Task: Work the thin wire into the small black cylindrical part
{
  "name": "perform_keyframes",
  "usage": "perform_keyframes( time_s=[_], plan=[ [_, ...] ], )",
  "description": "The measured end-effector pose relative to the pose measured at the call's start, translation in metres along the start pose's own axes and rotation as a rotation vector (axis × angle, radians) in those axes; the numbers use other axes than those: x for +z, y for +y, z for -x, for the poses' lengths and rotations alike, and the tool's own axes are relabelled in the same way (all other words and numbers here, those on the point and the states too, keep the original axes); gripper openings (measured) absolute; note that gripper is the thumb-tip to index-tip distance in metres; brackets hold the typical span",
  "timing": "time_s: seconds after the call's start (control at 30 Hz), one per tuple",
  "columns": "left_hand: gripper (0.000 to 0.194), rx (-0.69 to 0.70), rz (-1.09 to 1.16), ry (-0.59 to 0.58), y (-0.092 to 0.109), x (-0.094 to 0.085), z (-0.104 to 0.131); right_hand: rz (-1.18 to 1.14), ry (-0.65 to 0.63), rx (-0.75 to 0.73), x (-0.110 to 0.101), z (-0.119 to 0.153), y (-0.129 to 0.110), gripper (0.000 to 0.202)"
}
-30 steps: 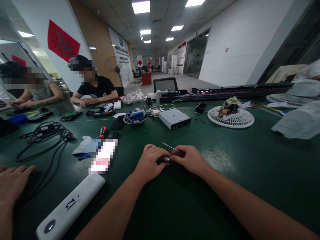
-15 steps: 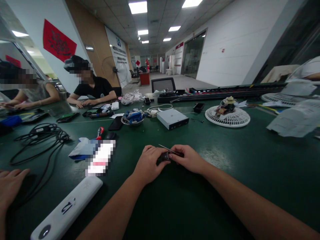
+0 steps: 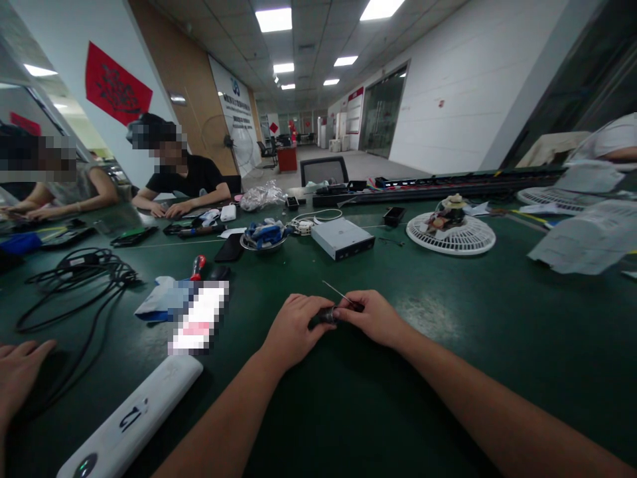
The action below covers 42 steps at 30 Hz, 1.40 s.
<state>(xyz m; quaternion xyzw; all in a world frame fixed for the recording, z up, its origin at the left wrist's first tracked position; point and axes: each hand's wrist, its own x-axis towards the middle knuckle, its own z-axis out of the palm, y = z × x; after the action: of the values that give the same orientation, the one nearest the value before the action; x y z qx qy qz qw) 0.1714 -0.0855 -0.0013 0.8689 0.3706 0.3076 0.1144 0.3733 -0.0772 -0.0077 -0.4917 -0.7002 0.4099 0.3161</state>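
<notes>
Just above the green table (image 3: 378, 405), my left hand (image 3: 293, 328) is closed around a small dark cylindrical part (image 3: 322, 317), whose kind I cannot make out. My right hand (image 3: 371, 315) meets it from the right, its thumb and fingers pinched at the end of that part. A thin metal shaft (image 3: 334, 289) sticks out up and left from the right fingers. It looks like a slim screwdriver, with its handle mostly hidden in the hand. The shaft's tip is in the air, apart from the dark part.
A white bar-shaped device (image 3: 134, 415) and a blurred bright phone (image 3: 202, 318) lie left. Beyond are a red-black screwdriver (image 3: 198, 267), black cables (image 3: 79, 279), a disc drive (image 3: 343, 238) and a white fan grille (image 3: 450, 234). Another person's hand (image 3: 22, 372) rests at the left edge.
The metal shaft has tilted more steeply, and its tip now stands higher and further right. My right hand has turned slightly; my left hand keeps its hold on the dark part.
</notes>
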Motion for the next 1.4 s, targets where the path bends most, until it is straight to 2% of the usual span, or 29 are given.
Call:
perform_keyframes(
  time_s=[0.17, 0.37, 0.43, 0.57, 0.7, 0.87, 1.03, 1.23, 1.4],
  plan=[
    [0.036, -0.040, -0.004, 0.018, 0.000, 0.000, 0.001, 0.225, 0.087, -0.102, 0.005, 0.005, -0.007, 0.036],
    [0.035, -0.067, 0.026, 0.041, -0.003, 0.004, 0.001, 0.343, 0.160, -0.016, 0.004, 0.005, -0.009, 0.027],
    [0.034, -0.070, 0.045, 0.034, -0.002, 0.004, 0.001, 0.360, 0.135, -0.028, 0.002, 0.004, -0.008, 0.025],
    [0.032, -0.071, 0.065, 0.029, 0.000, 0.003, 0.000, 0.369, 0.022, -0.129, -0.002, 0.004, -0.008, 0.032],
    [0.031, -0.080, 0.068, 0.051, 0.002, 0.003, -0.001, 0.352, -0.001, -0.176, -0.002, 0.006, -0.007, 0.034],
    [0.030, -0.069, 0.087, 0.041, 0.002, 0.002, -0.002, 0.237, -0.035, -0.131, -0.003, 0.004, -0.003, 0.029],
    [0.031, -0.036, 0.112, 0.081, 0.001, 0.001, -0.002, 0.032, -0.127, -0.101, -0.006, 0.001, -0.004, 0.027],
    [0.029, -0.027, 0.094, 0.059, -0.001, 0.001, 0.000, 0.173, -0.081, -0.114, -0.002, 0.003, -0.005, 0.026],
    [0.027, 0.019, 0.096, 0.030, 0.000, 0.001, 0.001, 0.167, -0.021, -0.022, -0.003, 0.004, -0.006, 0.021]
  ],
)
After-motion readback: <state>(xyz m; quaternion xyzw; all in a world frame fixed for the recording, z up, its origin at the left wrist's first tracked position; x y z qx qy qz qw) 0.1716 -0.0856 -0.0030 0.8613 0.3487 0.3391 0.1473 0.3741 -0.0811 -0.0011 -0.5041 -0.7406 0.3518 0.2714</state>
